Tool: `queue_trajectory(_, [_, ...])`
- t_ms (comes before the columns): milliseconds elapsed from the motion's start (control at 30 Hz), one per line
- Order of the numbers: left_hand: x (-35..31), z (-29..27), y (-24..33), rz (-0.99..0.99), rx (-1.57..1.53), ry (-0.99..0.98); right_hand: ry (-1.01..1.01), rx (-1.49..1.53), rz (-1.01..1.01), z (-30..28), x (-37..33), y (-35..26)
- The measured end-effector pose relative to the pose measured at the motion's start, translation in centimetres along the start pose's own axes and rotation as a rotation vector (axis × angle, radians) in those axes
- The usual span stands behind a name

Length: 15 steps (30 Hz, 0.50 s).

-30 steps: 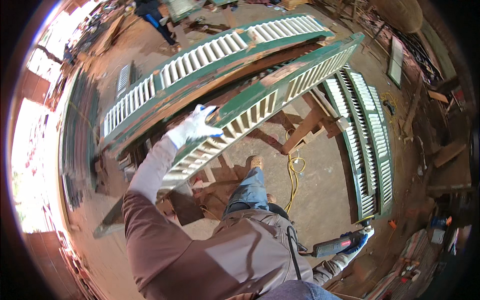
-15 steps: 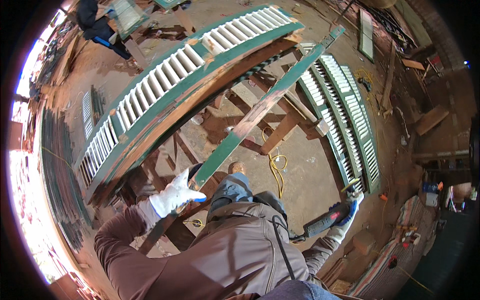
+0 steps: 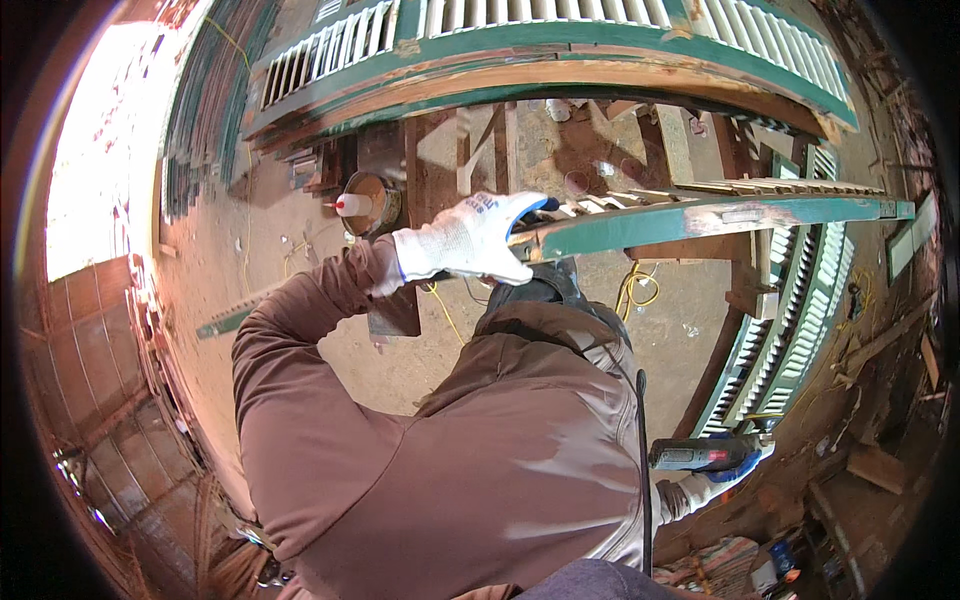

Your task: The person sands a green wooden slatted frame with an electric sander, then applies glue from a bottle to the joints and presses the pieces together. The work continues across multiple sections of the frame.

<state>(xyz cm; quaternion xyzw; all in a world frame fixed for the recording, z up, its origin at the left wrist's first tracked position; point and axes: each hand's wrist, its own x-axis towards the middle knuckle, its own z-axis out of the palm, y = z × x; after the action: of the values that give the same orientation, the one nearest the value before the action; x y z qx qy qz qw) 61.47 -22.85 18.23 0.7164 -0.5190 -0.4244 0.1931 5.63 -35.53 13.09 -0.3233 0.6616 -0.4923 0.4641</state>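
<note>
My left hand [image 3: 468, 240], in a white and blue work glove, is closed around the near end of a green louvred shutter [image 3: 640, 226]. The shutter lies roughly level across in front of me, its narrow edge turned toward me. Paint is worn off parts of that edge, and pale slats show behind it. My right hand [image 3: 738, 464], also gloved, grips a dark angle grinder [image 3: 690, 454] low at my right side, apart from the shutter. The grinder's disc [image 3: 766, 416] points away from me, near some louvred shutters [image 3: 800, 340] on the right.
A stack of green shutters with white slats [image 3: 560, 68] spans the far side on wooden supports. A bucket [image 3: 378, 205] with a white bottle [image 3: 352, 205] stands at left. Yellow cord [image 3: 638, 288] loops on the floor; long green strips [image 3: 215, 110] are piled far left.
The view has swung round, and the held shutter now lies more crosswise with its slats showing. My left hand keeps its end; the grinder stays in my right hand, away from the shutter.
</note>
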Motion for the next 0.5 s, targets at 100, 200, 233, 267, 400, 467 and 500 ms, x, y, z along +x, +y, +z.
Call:
queue_trajectory(100, [-1.8,-0.8,1.8,-0.097,0.185,0.157,-0.056,-0.037,-0.056,0.7,0.8,-0.5])
queue_trajectory(200, [-4.2,-0.5,1.9,-0.091,0.387,0.383,-0.104,-0.056,-0.093,0.9,1.6,-1.1])
queue_trajectory(233, [-5.0,-0.8,2.4,-0.128,0.421,0.39,-0.114,-0.061,-0.107,1.0,1.7,-1.2])
queue_trajectory(267, [-5.7,-1.0,2.5,-0.165,0.454,0.396,-0.127,-0.063,-0.118,1.2,1.8,-1.3])
queue_trajectory(400, [-7.5,0.1,0.5,-0.083,0.495,0.615,-0.187,-0.092,-0.147,2.2,2.0,-1.8])
queue_trajectory(467, [-7.6,0.3,0.4,-0.042,0.479,0.666,-0.231,-0.155,-0.187,3.3,2.2,-2.5])
queue_trajectory(500, [-7.6,0.6,0.4,-0.019,0.446,0.678,-0.253,-0.221,-0.224,4.2,1.6,-3.1])
